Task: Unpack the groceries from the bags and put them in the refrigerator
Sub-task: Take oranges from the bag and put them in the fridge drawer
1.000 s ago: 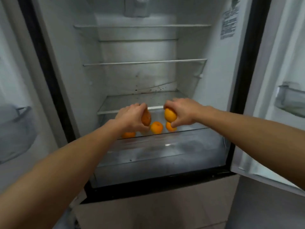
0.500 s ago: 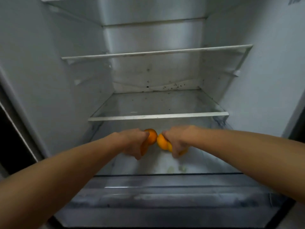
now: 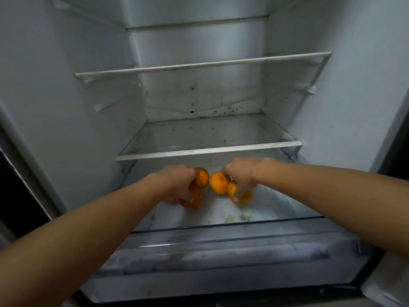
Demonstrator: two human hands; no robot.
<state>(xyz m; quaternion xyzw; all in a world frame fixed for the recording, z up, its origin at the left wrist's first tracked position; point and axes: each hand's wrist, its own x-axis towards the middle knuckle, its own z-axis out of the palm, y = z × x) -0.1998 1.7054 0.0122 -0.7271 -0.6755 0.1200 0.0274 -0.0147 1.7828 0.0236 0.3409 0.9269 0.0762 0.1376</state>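
Both hands were inside the open refrigerator (image 3: pixel 66 107), below the lowest glass shelf (image 3: pixel 208 151), over the clear crisper drawer (image 3: pixel 221 247).

Left hand (image 3: pixel 177 185): fingers curled tight around two oranges. Upper orange (image 3: pixel 202 177) was pinned between thumb and index, lower orange (image 3: pixel 192 199) sat under the curled fingers, low in the palm. Knuckles faced up, wrist straight, forearm came in from bottom left.

Right hand (image 3: pixel 241 176): fingers also closed, wrapped over an orange (image 3: pixel 241 196) with one fingertip (image 3: pixel 236 198) pressed on its front. Another orange (image 3: pixel 218 182) sat against the thumb side of that hand; couldn't tell whether it was gripped or just touching. Back of hand faced up, wrist bent slightly down, forearm came in from the right edge.

The two inner oranges sat just beside each other, narrow gap between them.

Oranges: round, dimpled matte peel, bright orange. Shelves were clear glass with white plastic front trim; a second shelf (image 3: pixel 199 65) sat higher. Liner walls were smooth white plastic, with dark specks on the back wall (image 3: pixel 199 96). Drawer was translucent plastic, scuffed and cloudy at the front lip. Drawer floor was white, with a couple of pale yellowish scraps (image 3: pixel 230 218) near the front.
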